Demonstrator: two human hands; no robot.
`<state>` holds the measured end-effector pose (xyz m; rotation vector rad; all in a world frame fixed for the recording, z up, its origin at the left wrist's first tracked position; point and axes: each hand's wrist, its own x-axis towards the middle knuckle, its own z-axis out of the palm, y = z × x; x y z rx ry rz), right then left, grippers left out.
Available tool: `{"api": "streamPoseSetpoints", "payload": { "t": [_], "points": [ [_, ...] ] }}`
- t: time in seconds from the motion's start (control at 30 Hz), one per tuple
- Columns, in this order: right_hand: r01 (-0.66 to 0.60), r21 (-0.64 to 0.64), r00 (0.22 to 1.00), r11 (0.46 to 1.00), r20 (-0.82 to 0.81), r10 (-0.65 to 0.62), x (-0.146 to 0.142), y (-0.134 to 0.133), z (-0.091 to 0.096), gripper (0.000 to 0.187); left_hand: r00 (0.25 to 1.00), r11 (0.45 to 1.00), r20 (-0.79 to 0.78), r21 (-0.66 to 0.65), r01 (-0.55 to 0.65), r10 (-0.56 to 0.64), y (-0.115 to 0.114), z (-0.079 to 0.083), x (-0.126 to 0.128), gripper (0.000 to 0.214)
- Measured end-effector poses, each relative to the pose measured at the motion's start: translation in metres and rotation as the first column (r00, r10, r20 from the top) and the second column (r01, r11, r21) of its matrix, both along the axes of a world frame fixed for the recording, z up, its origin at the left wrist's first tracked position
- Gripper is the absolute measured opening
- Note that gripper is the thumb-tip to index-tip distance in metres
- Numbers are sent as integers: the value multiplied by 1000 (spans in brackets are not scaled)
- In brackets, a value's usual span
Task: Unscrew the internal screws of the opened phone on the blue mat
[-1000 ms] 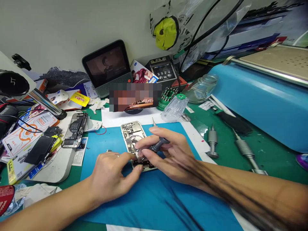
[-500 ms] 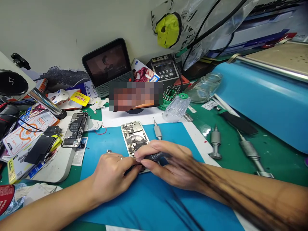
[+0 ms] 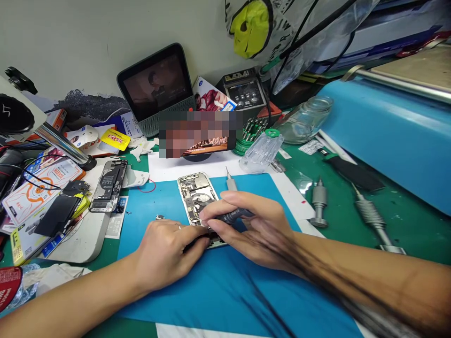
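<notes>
An opened smartphone (image 3: 198,195) with its inner parts bare lies on a blue mat (image 3: 155,300). My left hand (image 3: 169,253) is at its lower left edge, index finger and thumb closed on that edge. My right hand (image 3: 257,234) grips a dark grey, pen-like tool (image 3: 234,215) with small lettering, tilted over the phone's lower half. The tool's tip is hidden behind my fingers. Just beyond the right hand lies a grey screwdriver (image 3: 231,182), its thin tip pointing away. A tiny metal part (image 3: 160,217) rests left of the phone.
Another opened phone (image 3: 110,185) lies on a white stand base (image 3: 88,249) at left. More grey screwdrivers (image 3: 320,202) and a black-handled tool (image 3: 354,173) are at right. Behind stand a screen device (image 3: 158,84), a glass jar (image 3: 306,119), a clear plastic holder (image 3: 262,152) and a bit set (image 3: 252,131).
My right hand and its tool have lifted slightly from the phone's lower end, showing more of it. The left hand stays at the edge. The camera view has shifted a little.
</notes>
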<state>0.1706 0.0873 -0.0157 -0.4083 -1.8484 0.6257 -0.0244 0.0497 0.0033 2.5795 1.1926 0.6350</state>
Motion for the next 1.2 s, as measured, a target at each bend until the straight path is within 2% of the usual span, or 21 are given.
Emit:
{"api": "streamPoseSetpoints", "payload": {
  "t": [0.1,0.2,0.3,0.4,0.47,0.57,0.67,0.8,1.03,1.2],
  "points": [
    [-9,-2,1000,1000,-10,9,0,0,-1,69,998,998,48,45,41,-43,-3,4,1,17],
    [-22,-5,1000,1000,-16,22,0,1,-3,70,984,977,47,129,167,-175,-10,8,6,22],
    [-53,24,999,998,7,53,-2,1,-3,70,934,908,-55,218,356,-353,-17,9,11,23],
    [-61,103,996,993,72,54,-6,-1,-1,67,893,862,-127,236,449,-431,-24,6,15,28],
    [-57,141,989,988,147,36,-9,-2,2,55,894,870,-152,210,446,-421,-27,4,16,31],
    [-57,147,976,987,217,24,-13,-4,5,39,926,910,-175,197,365,-334,-32,1,17,37],
    [-40,158,987,987,158,15,-14,-4,3,51,940,919,-217,242,312,-262,-38,-1,19,39],
    [-50,149,988,988,150,27,-14,-3,-1,60,938,909,-255,285,305,-235,-42,-4,20,40],
    [-56,120,983,991,178,34,-15,-2,-4,54,942,900,-233,311,306,-240,-40,-7,20,43],
    [-66,99,981,993,187,46,-14,-2,-2,40,940,904,-234,291,313,-249,-40,-7,19,42]
  ]
}}
